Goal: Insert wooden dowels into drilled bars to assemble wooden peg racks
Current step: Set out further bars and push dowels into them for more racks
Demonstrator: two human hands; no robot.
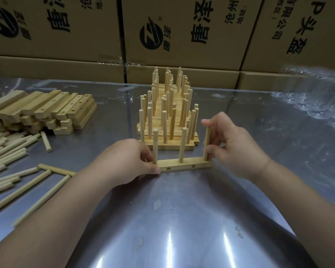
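A drilled wooden bar (184, 166) lies flat on the metal table (182, 219) in front of me, with three dowels standing upright in it. My left hand (128, 161) grips the bar's left end, its fingers around the base of the left dowel (155, 146). The middle dowel (182, 145) stands free. My right hand (234, 146) pinches the right dowel (207, 144) between thumb and fingers at the bar's right end. Two side holes show on the bar's front face.
Finished peg racks (168, 117) stand in a stack just behind the bar. Drilled bars (46, 111) are piled at the left, with loose dowels (6, 149) in front of them. Cardboard boxes (182, 35) wall the back. Clear plastic (317, 97) lies at the right.
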